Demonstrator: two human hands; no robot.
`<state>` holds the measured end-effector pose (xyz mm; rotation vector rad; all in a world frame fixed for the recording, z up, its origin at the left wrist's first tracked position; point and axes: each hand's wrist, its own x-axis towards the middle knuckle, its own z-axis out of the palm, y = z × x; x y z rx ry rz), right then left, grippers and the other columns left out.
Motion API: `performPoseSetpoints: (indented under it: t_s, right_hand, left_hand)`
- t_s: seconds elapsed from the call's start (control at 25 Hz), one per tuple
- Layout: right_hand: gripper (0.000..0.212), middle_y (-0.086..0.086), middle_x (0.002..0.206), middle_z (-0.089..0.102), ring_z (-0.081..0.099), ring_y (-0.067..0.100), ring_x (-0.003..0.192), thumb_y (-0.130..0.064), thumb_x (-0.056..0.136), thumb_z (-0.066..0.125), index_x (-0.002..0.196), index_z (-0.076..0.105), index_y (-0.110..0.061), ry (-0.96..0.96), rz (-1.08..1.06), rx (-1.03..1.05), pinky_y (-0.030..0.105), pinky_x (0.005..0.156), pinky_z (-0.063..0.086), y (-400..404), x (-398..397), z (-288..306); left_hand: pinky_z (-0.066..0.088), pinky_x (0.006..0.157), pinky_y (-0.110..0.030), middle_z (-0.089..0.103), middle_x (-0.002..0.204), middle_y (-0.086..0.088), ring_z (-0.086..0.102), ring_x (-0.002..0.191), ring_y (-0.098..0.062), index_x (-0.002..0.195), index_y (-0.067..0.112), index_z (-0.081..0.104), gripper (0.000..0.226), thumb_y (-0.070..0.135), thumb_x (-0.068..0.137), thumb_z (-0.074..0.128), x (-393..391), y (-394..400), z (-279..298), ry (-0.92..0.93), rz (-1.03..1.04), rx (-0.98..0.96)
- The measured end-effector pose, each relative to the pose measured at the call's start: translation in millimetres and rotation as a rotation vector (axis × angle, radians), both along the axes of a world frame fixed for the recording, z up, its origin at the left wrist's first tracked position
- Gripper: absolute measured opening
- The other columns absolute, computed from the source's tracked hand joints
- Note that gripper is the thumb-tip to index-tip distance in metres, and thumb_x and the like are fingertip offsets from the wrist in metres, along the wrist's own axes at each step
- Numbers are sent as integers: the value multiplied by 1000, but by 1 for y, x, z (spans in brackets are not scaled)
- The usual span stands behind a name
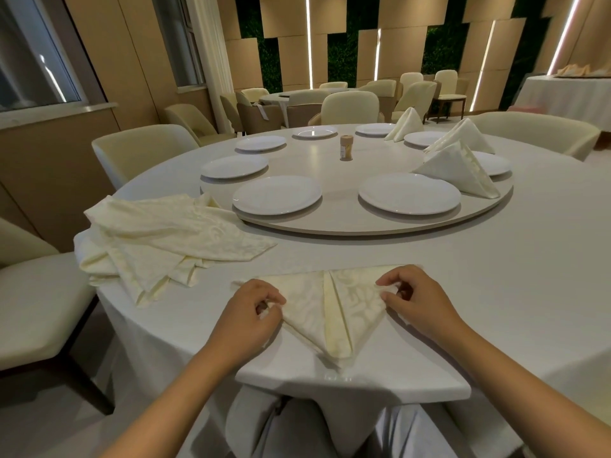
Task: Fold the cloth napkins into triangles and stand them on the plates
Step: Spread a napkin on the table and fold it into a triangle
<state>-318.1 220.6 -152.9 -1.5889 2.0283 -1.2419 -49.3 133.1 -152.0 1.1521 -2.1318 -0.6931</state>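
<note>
At nine o'clock a heap of unfolded napkins [158, 239] spills across the round table [496, 276], one fold drooping over its rim beside a cream chair [36, 292]. Bare cloth lies between that heap and the work near six o'clock.

The left hand [246, 317] rests at seven o'clock, fingers [269, 297] curled, thumb and fingertips pinching the left corner of the folded napkin [330, 312]. That napkin lies flat as a downward-pointing triangle, two flaps meeting along a centre seam, its tip just short of the table's near edge. The right hand [418, 299] sits at five o'clock, fingers bent, pinching the right corner.

Beyond, at twelve o'clock, the lazy Susan [347, 223] carries empty plates: one at eleven [277, 195], one at one [409, 193], others round the ring. A small wooden shaker [346, 147] stands near its middle. Towards two o'clock a standing napkin [459, 166] sits tent-like, its base overlapping the tray's rim, with two more upright behind it. Open tablecloth stretches at three o'clock.
</note>
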Motion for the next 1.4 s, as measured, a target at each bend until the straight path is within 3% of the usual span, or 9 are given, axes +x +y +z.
performPoseSetpoints:
  t_s: [0.12,0.24,0.36,0.48,0.6,0.76,1.08,1.16,1.4]
  right_hand:
    - [16,-14,92,56,55,9,75,-14,81,72,88,65,-26,17,-1,-11,5,66,43,1,2,-1]
    - [18,-17,92,55,54,6,76,-17,79,74,87,63,-28,52,8,-10,5,67,43,2,3,-2]
    - [19,-18,92,54,54,4,77,-17,79,74,88,62,-29,70,6,-8,5,67,42,1,3,-2]
    - [20,-17,95,54,54,2,81,-17,79,73,93,63,-27,79,14,15,2,67,41,0,2,-3]
    - [18,-13,98,56,55,4,80,-16,84,68,101,63,-22,19,-32,38,5,62,41,-6,-5,1]
    - [20,0,106,65,57,10,87,-16,90,61,110,66,-16,24,-206,78,19,76,42,-21,-37,3]
    - [28,4,125,64,55,21,114,-20,95,54,119,67,-13,342,-224,174,23,95,37,-26,-52,-5]
    - [35,0,139,53,43,21,130,-27,99,44,130,58,-21,586,-187,154,32,108,28,-29,-38,-1]
    - [51,-10,160,2,-3,9,147,-38,103,13,152,5,-29,661,237,412,30,118,-5,-33,-3,-7]
  left_hand:
    - [42,75,-25,57,102,10,53,91,-11,86,25,73,39,47,82,41,-9,7,3,-272,122,-312]
    - [26,98,-29,51,128,5,40,118,-17,107,29,67,44,52,88,34,-36,15,15,-295,-22,-400]
    - [-7,118,-35,2,161,11,-4,146,-8,148,39,26,56,60,96,26,-73,11,12,-413,-260,-206]
    - [-13,117,-49,-25,157,8,-23,145,-18,151,39,-7,73,71,90,18,-93,5,-3,-738,-313,-184]
    - [-12,117,-50,-26,156,7,-25,144,-20,150,39,-12,76,74,88,16,-96,1,-10,-830,-296,-201]
    - [-14,117,-48,-26,156,6,-25,144,-20,150,37,-13,77,72,89,18,-95,0,-8,-843,-324,-190]
    - [-14,118,-47,-27,156,3,-26,144,-19,150,36,-12,76,71,90,19,-93,-2,-9,-831,-339,-192]
    - [-14,117,-46,-28,156,3,-26,144,-20,150,36,-13,77,71,90,19,-93,-1,-8,-841,-329,-191]
    - [-18,116,-44,-26,157,4,-26,144,-19,150,35,-15,77,71,90,19,-98,2,-8,-870,-291,-183]
